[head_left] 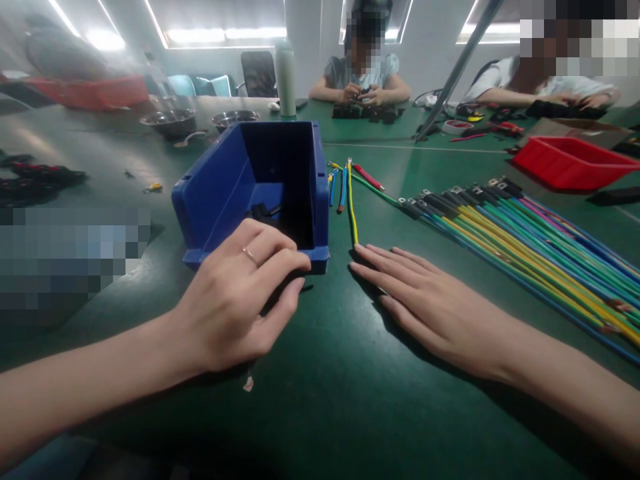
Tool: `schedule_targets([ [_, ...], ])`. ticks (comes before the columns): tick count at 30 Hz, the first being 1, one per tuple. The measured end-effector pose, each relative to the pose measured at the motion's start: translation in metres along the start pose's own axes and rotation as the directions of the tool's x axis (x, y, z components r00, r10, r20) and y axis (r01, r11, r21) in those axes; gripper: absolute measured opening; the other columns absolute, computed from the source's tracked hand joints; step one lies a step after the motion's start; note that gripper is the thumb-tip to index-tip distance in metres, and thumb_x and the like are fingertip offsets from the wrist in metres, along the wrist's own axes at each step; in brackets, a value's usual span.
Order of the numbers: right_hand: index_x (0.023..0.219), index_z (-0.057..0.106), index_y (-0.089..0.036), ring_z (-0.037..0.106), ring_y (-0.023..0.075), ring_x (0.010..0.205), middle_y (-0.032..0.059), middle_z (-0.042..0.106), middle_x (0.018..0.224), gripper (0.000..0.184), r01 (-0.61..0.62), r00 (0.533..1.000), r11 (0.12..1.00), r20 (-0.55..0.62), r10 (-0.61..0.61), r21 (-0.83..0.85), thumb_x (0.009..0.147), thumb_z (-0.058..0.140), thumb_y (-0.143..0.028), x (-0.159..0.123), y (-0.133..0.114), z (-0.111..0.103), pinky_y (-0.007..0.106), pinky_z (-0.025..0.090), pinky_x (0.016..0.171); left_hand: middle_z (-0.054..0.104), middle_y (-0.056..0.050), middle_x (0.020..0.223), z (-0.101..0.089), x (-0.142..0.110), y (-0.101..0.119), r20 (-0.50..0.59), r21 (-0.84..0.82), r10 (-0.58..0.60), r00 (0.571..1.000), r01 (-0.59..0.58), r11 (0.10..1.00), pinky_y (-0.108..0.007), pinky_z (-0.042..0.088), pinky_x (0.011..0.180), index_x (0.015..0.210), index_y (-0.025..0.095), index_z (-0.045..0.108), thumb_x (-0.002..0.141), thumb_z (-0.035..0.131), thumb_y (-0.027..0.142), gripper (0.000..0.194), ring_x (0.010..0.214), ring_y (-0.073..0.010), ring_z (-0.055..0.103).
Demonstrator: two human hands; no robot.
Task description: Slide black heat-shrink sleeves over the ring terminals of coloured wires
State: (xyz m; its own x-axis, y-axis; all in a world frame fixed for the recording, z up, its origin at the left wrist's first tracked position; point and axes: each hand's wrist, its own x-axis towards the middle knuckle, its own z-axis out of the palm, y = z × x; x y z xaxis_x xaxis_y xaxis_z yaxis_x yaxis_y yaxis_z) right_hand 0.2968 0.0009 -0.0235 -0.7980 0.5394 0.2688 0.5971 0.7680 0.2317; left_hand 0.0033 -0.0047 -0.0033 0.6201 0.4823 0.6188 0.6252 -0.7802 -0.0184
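My left hand (235, 293), a ring on one finger, is curled at the front lip of a blue plastic bin (210, 180). Its thumb and fingers close together; whatever they may grip is hidden. A small black sliver (307, 288) shows beside the thumb. Inside the bin lie short black pieces (265, 212). My right hand (425, 300) lies palm down on the green table, fingers stretched out. Its fingertips meet the near end of a yellow-green wire (352, 207) with a ring terminal at the far end. Short blue wires (343, 190) and a red wire (367, 176) lie close by.
Several coloured cables (520, 240) with black-sleeved lugs lie in a row at right, below a red tray (575, 163). Metal bowls (170, 121) and a pale bottle (286, 80) stand behind the bin. A slanted metal pole (457, 70) rises beyond. People work across the table.
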Motion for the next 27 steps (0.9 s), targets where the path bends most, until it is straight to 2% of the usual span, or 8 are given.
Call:
schedule_targets([
  [5, 0.14, 0.061, -0.016, 0.059, 0.0219, 0.133, 0.0072, 0.054, 0.15, 0.044, 0.018, 0.999, 0.996, -0.045, -0.014, 0.093, 0.102, 0.042, -0.027, 0.001, -0.002, -0.003, 0.044, 0.059, 0.103, 0.067, -0.013, 0.108, -0.001, 0.002, -0.006, -0.06, 0.158, 0.028, 0.998, -0.019, 0.987, -0.047, 0.049, 0.088, 0.107, 0.012, 0.062, 0.095, 0.059, 0.02, 0.015, 0.103, -0.032, 0.06],
  [8, 0.132, 0.066, -0.015, 0.065, 0.021, 0.122, 0.009, 0.062, 0.141, 0.039, 0.063, 0.994, 0.989, -0.102, -0.05, 0.13, 0.098, 0.048, -0.022, 0.001, -0.006, -0.006, 0.041, 0.06, 0.099, 0.069, -0.015, 0.112, 0.0, 0.004, -0.008, 0.043, 0.143, -0.018, 0.999, 0.012, 0.99, -0.046, 0.051, 0.088, 0.11, 0.011, 0.062, 0.102, 0.048, 0.027, 0.023, 0.105, -0.0316, 0.063],
  [11, 0.121, 0.071, -0.015, 0.067, 0.0194, 0.114, 0.009, 0.067, 0.132, 0.031, 0.114, 0.98, 0.983, -0.181, -0.088, 0.143, 0.096, 0.053, -0.02, 0.001, -0.011, -0.01, 0.038, 0.06, 0.098, 0.072, -0.013, 0.102, 0.003, 0.005, -0.008, 0.182, 0.197, -0.068, 0.981, 0.031, 0.98, -0.042, 0.052, 0.074, 0.107, 0.012, 0.063, 0.106, 0.04, 0.036, 0.034, 0.09, -0.0296, 0.067],
  [14, 0.109, 0.072, -0.012, 0.069, 0.0186, 0.109, 0.0096, 0.072, 0.121, 0.025, 0.184, 0.958, 0.973, -0.247, -0.145, 0.142, 0.095, 0.054, -0.02, 0.0, -0.016, -0.014, 0.036, 0.06, 0.095, 0.071, -0.01, 0.093, 0.004, 0.005, -0.007, 0.236, 0.224, -0.111, 0.965, 0.058, 0.973, -0.041, 0.05, 0.069, 0.102, 0.014, 0.062, 0.106, 0.04, 0.038, 0.033, 0.079, -0.0286, 0.067],
  [20, 0.093, 0.068, -0.016, 0.066, 0.0134, 0.079, 0.0071, 0.073, 0.089, 0.019, 0.286, 0.936, 0.938, -0.267, -0.229, 0.195, 0.095, 0.053, -0.027, -0.011, -0.027, -0.025, 0.027, 0.054, 0.065, 0.069, -0.008, 0.087, 0.002, 0.005, -0.009, 0.25, 0.209, -0.116, 0.961, 0.063, 0.976, -0.04, 0.049, 0.066, 0.101, 0.015, 0.061, 0.106, 0.04, 0.038, 0.031, 0.075, -0.0281, 0.067],
  [23, 0.087, 0.066, -0.019, 0.056, 0.0115, 0.062, 0.0029, 0.065, 0.072, 0.018, 0.276, 0.948, 0.934, -0.226, -0.225, 0.229, 0.095, 0.051, -0.027, -0.016, -0.032, -0.029, 0.029, 0.043, 0.053, 0.067, -0.007, 0.085, 0.003, 0.005, -0.009, 0.264, 0.197, -0.125, 0.957, 0.073, 0.978, -0.041, 0.049, 0.066, 0.1, 0.017, 0.061, 0.106, 0.039, 0.038, 0.031, 0.075, -0.0286, 0.066],
  [25, 0.094, 0.069, -0.018, 0.058, 0.0115, 0.065, 0.0024, 0.067, 0.075, 0.018, 0.216, 0.967, 0.954, -0.182, -0.179, 0.21, 0.095, 0.051, -0.024, -0.016, -0.032, -0.028, 0.029, 0.046, 0.056, 0.067, -0.007, 0.086, 0.005, 0.005, -0.009, 0.258, 0.198, -0.133, 0.957, 0.083, 0.977, -0.042, 0.05, 0.067, 0.099, 0.017, 0.061, 0.105, 0.041, 0.037, 0.029, 0.077, -0.0291, 0.065],
  [27, 0.096, 0.07, -0.017, 0.065, 0.0125, 0.077, 0.0036, 0.073, 0.089, 0.019, 0.121, 0.946, 0.983, -0.317, -0.072, 0.137, 0.095, 0.052, -0.024, -0.013, -0.029, -0.024, 0.027, 0.049, 0.059, 0.07, -0.009, 0.093, 0.007, 0.004, -0.008, 0.229, 0.203, -0.148, 0.962, 0.101, 0.974, -0.043, 0.052, 0.07, 0.103, 0.016, 0.062, 0.103, 0.043, 0.036, 0.028, 0.082, -0.03, 0.067],
])
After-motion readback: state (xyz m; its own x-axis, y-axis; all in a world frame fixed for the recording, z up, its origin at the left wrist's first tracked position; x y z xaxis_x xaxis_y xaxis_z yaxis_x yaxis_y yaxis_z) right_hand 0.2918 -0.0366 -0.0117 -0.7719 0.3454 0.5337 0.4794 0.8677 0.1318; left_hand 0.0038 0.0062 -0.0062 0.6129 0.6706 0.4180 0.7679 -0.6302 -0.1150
